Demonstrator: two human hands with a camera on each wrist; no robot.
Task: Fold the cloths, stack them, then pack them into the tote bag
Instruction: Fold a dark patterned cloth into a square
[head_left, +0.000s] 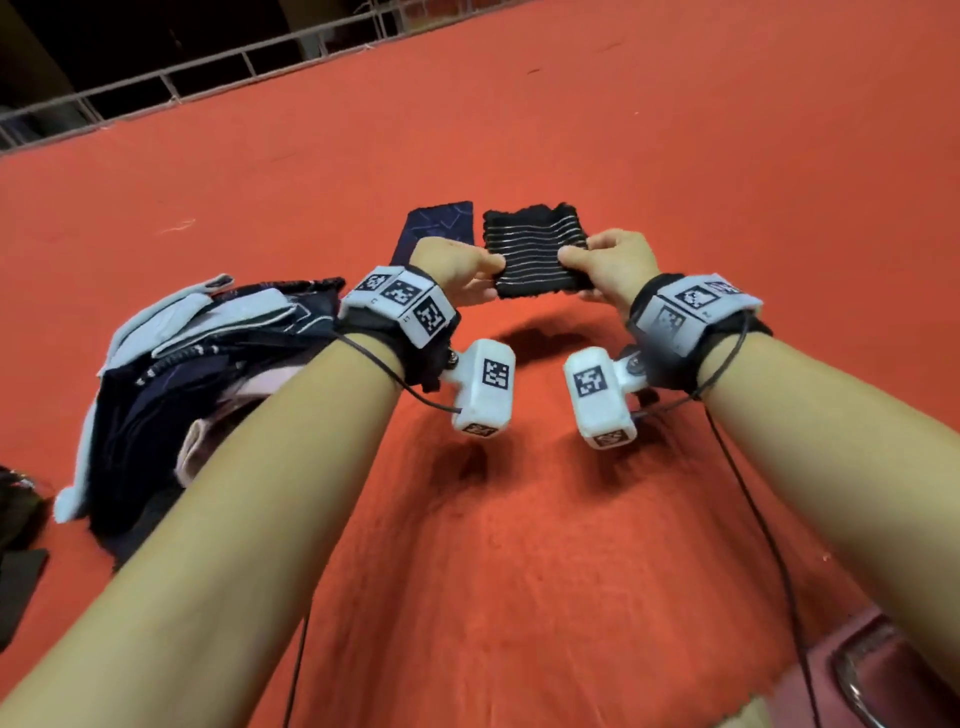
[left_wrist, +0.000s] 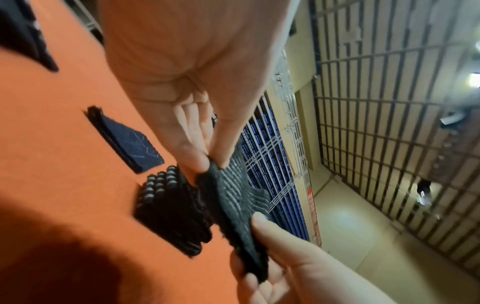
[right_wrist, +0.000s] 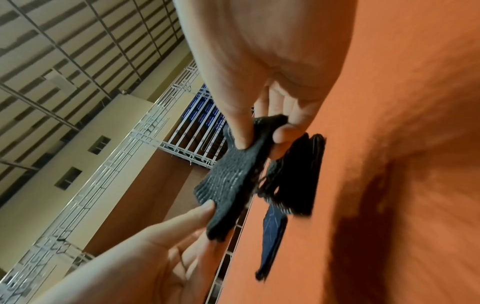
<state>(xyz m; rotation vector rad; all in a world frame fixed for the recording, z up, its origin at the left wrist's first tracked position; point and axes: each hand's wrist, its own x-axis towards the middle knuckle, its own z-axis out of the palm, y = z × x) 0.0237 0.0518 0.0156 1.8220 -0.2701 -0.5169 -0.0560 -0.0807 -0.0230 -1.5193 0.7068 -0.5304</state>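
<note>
Stretching between left hand (head_left: 457, 270) and right hand (head_left: 613, 267): striped cloth (head_left: 540, 262).

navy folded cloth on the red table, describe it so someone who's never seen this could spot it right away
Start from the red table and find the two hands holding up a black striped cloth near its middle. Just left of that cloth, beyond the left hand, the navy folded cloth lies flat. Unlike the striped knit cloths beside it, it is smooth, dark blue, with thin angular lines.

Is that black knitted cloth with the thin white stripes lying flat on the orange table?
No: both the left hand and right hand pinch the black striped cloth and hold it above the orange table.
</note>
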